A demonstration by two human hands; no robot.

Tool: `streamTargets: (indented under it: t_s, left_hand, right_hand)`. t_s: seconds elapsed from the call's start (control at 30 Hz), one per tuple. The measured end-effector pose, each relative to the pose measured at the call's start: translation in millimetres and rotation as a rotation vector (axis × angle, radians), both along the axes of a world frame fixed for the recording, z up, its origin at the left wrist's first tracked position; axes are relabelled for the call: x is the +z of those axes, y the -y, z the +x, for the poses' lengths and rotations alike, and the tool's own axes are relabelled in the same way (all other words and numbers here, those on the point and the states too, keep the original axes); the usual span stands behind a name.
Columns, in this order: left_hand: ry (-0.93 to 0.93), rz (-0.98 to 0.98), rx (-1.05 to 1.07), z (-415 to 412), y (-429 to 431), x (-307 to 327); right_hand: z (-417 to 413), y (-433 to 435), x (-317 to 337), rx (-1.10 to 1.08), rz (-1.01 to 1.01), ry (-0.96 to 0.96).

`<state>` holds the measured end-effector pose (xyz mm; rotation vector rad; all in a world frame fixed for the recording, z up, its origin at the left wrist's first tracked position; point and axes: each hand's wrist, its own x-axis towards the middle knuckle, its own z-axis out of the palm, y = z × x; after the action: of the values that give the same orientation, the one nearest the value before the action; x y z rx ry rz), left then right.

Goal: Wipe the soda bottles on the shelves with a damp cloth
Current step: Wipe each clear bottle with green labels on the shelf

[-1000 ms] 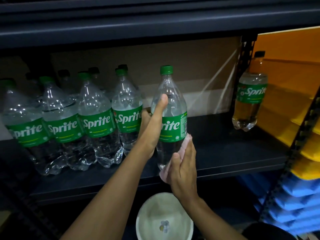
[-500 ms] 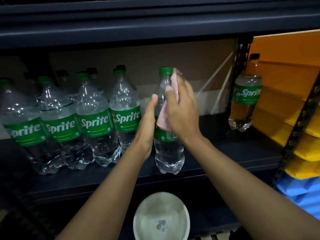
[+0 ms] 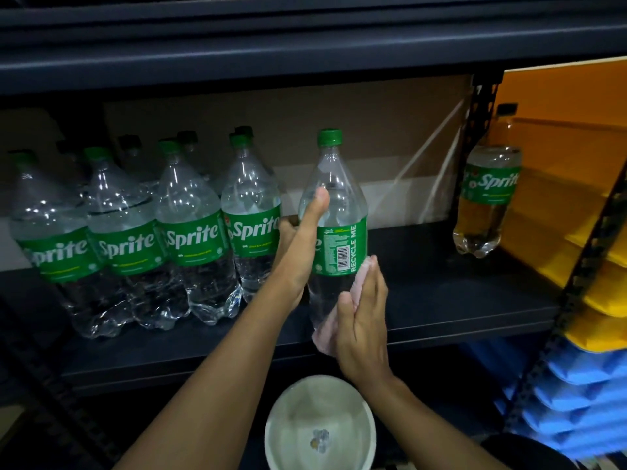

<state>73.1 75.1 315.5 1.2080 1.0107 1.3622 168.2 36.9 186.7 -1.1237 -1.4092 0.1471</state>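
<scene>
The soda bottle (image 3: 334,212) being wiped is upright near the front edge of the dark shelf (image 3: 441,300). Its green cap (image 3: 329,137) is on, and its green label (image 3: 342,249) is turned so the barcode and "RECYCLE ME" face the camera. The left hand (image 3: 297,259) grips it from the left at label height, with the fingers curled round behind and the thumb lying straight up the clear shoulder. The right hand (image 3: 363,320) is at the bottle's lower right, below the label. Its fingers are straight and together, pressing a pale pink cloth (image 3: 324,339) flat against the clear lower body. The cloth shows past the fingertips and hangs out beneath the heel of the hand. Cloth and hand hide the bottle's base, so I cannot tell whether it rests on the shelf or is lifted off it.

Just left of the left hand, a row of bottles (image 3: 190,232) with the same green labels stands packed together, with more caps visible behind them. A cardboard box (image 3: 339,130) fills the back of the shelf. Well apart to the right, by the perforated upright (image 3: 481,106), a lone bottle (image 3: 488,198) stands against yellow bins (image 3: 604,266), with blue bins (image 3: 576,401) below those. Under the shelf, between the two forearms, sits a white bowl (image 3: 295,412)
</scene>
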Motion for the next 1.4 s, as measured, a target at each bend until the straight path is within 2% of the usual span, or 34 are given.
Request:
streamTargets:
  t_s: [0.17, 0.33, 0.43, 0.6, 0.73, 0.87, 0.97, 1.1, 1.23, 1.4]
  left_hand:
    - [-0.029, 0.014, -0.053, -2.7, -8.2, -2.6]
    - [-0.064, 0.026, -0.156, -2.0, 1.1, 7.8]
    - [-0.054, 0.043, -0.145, -2.1, 3.7, 11.1]
    - [-0.092, 0.064, -0.073, 0.5, 6.8, 7.1]
    - [-0.065, 0.038, -0.021, 0.9, 3.9, 3.8]
    - [-0.065, 0.019, -0.008, 0.5, 5.3, 3.1]
    - [-0.064, 0.009, -0.008, -3.0, -8.1, -4.7]
    - [-0.063, 0.047, -0.089, -1.7, -6.4, -0.2]
    - [-0.065, 0.024, -0.136, -1.5, 2.9, 10.0]
    - [-0.051, 0.072, -0.162, -1.4, 12.8, 15.6]
  right_hand:
    - [6.1, -20.2, 92.9, 0.020, 0.057, -0.073]
    - [11.2, -33.0, 173.9, 0.054, -0.031, -0.042]
    - [7.4, -32.5, 166.2, 0.014, 0.021, -0.039]
    - [-9.6, -22.8, 94.3, -0.138, 0.210, -0.059]
    - [-7.2, -10.4, 24.2, -0.071, 0.115, -0.048]
    - [0.0, -0.6, -2.1, 0.003, -0.007, -0.016]
    - [5.4, -3.8, 21.0, 0.013, 0.012, -0.003]
    - [9.0, -19.2, 96.7, 0.026, 0.038, -0.071]
    - [14.9, -30.7, 166.4, 0.074, -0.004, 0.008]
    - [10.0, -32.8, 165.4, -0.029, 0.114, 0.109]
